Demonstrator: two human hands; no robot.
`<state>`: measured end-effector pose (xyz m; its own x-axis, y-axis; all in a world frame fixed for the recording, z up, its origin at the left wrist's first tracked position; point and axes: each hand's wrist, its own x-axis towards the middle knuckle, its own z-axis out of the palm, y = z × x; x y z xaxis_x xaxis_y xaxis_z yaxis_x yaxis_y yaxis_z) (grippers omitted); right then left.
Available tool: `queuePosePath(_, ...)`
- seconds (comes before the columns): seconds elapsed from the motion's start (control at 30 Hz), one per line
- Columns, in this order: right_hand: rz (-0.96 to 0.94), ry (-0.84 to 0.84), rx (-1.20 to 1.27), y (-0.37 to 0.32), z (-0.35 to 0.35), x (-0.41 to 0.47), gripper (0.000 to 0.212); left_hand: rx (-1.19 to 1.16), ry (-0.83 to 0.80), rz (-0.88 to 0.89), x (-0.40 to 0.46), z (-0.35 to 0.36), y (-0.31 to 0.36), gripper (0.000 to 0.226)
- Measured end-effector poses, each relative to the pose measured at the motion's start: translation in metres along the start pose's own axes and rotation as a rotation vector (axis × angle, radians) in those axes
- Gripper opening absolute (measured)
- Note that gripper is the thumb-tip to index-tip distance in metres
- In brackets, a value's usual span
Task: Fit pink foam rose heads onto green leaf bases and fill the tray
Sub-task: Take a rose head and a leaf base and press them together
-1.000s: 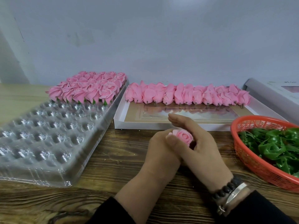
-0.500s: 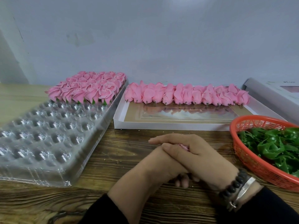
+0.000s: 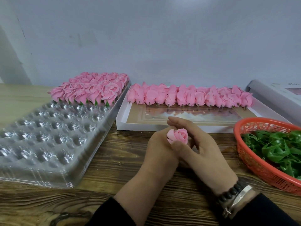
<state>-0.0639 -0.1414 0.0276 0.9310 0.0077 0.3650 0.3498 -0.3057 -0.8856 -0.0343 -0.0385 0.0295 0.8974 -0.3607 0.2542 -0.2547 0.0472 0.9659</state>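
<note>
A pink rose head (image 3: 178, 136) sits between both hands just above the desk (image 3: 114, 160), bloom facing up toward the camera, so its long axis runs roughly upright and its underside is hidden among the fingers. The left hand (image 3: 160, 149) curls round it from the left and below; the right hand (image 3: 200, 144) pinches it with the thumb under the bloom, its forefinger stretched out past the top. Whether a green base is already on it cannot be told, since the stem end is covered. The clear tray (image 3: 48, 144) lies to the left of the hands, nearer the left hand, so I judge the rose would travel leftward to an open cup. Only the tray's far rows hold finished roses (image 3: 91, 88), with green showing beneath the front ones; the nearer cups are bare, so much of the filling remains. Straight behind the hands a white box (image 3: 130, 123) carries a row of loose rose heads (image 3: 190, 97) along its far edge. To the right, close to the right hand, an orange basket (image 3: 254, 162) holds green leaf bases (image 3: 276, 149).
</note>
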Motion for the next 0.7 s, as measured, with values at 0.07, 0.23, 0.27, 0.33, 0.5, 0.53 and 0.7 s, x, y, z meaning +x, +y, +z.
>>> queuePosePath(0.07, 0.002, 0.078, 0.039, 0.001, 0.002, -0.001, 0.065, -0.008, 0.014, -0.037, 0.000, 0.004, -0.002, 0.027)
queuePosePath(0.23, -0.001, 0.172, -0.053, 0.000, 0.007, -0.001, 0.045, -0.112, -0.056, -0.098, -0.003, 0.012, -0.002, 0.026)
queuePosePath(0.27, 0.003, 0.173, -0.079, 0.000, 0.009, -0.001, 0.041, -0.100, -0.071, -0.097, -0.003, 0.013, -0.002, 0.028)
queuePosePath(0.33, 0.018, 0.153, -0.097, 0.002, 0.009, 0.001, 0.028, -0.011, -0.102, -0.065, -0.003, 0.013, -0.002, 0.020)
queuePosePath(0.5, 0.084, -0.154, -0.179, -0.001, -0.005, 0.005, 0.017, 0.112, -0.273, -0.118, -0.004, 0.001, -0.002, 0.017)
queuePosePath(0.53, 0.118, -0.216, -0.137, -0.003, -0.006, 0.004, 0.019, 0.109, -0.302, -0.181, -0.006, -0.001, -0.002, 0.021)
queuePosePath(0.7, 0.162, -0.380, -0.020, -0.008, -0.007, 0.001, 0.023, 0.175, -0.425, -0.267, -0.010, -0.007, 0.001, 0.034)
